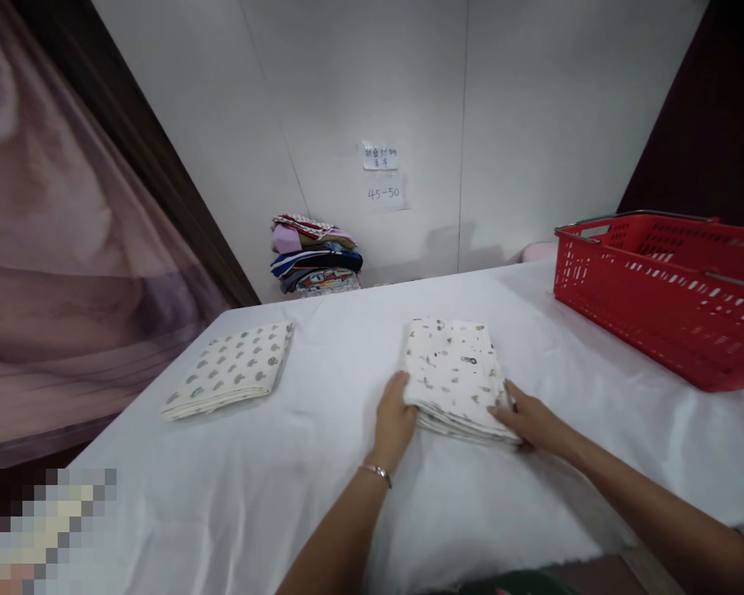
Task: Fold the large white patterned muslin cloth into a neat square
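A folded white cloth [450,368] with small green and dark prints lies on the white-covered table, several layers showing along its near edge. My left hand [393,417] grips its left side near the front corner; a silver bracelet circles that wrist. At the near right corner my right hand [524,417] holds the cloth, thumb on top and the other fingers partly hidden at the side and underneath. Off to the left, apart from both hands, rests another folded cloth [232,364], cream with rows of grey-green shapes.
A red plastic basket [645,306] with a metal handle stands at the right of the table [322,479]. Behind the far edge rises a stack of folded fabrics [316,256]. Paper notes [384,194] hang on the wall. A pinkish curtain [68,248] drapes at left.
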Demonstrator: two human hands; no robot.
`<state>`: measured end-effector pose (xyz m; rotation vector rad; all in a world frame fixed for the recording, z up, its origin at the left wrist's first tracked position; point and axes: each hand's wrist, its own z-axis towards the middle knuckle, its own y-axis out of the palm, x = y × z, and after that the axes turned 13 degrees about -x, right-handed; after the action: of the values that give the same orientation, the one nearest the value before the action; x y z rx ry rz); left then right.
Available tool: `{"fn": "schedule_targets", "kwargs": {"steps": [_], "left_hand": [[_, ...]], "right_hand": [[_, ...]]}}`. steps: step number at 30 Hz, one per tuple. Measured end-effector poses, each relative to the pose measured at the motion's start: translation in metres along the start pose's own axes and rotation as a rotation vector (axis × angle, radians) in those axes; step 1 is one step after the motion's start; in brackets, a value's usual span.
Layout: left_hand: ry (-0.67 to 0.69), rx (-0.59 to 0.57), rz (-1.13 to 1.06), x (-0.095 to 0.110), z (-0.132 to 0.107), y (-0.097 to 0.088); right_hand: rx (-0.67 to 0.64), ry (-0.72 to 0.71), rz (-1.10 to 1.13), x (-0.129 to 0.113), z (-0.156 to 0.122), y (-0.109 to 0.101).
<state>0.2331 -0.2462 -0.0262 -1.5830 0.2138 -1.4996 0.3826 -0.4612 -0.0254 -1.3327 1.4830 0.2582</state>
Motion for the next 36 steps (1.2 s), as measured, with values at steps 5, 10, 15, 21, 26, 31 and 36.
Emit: {"fn": "schedule_targets", "kwargs": {"steps": [5,10,15,21,26,31,36], "left_hand": [[-0.29,0.189,-0.049,-0.047,0.033,-0.061],[-0.326,0.042,-0.102,-0.086,0.027,-0.07],[-0.332,0.062,-0.053,-0.083,0.026,-0.059],[-0.299,0.161,-0.013,-0.083,0.053,-0.083],[-0.426,0.144,0.005,-0.111,0.07,-0.107],[-0.492,0.2,0.03,-0.113,0.046,-0.108],[-0.164,0.196,0.101,-0.069,-0.008,-0.093]], "right_hand": [[-0.32,-0.122,0.176,-0.033,-0.017,0.06],[0.178,-0.305,0.008,-0.034,0.028,0.001],[0.332,-0.189,-0.083,-0.042,0.094,-0.072],[0.113,-0.1,-0.114,-0.043,0.11,-0.063],[0.005,-0.089,-0.127,-0.024,0.082,-0.026],[0.046,-0.085,-0.215,-0.013,0.069,-0.017],[0.284,-0.404,-0.421,-0.023,0.061,-0.009]]}}
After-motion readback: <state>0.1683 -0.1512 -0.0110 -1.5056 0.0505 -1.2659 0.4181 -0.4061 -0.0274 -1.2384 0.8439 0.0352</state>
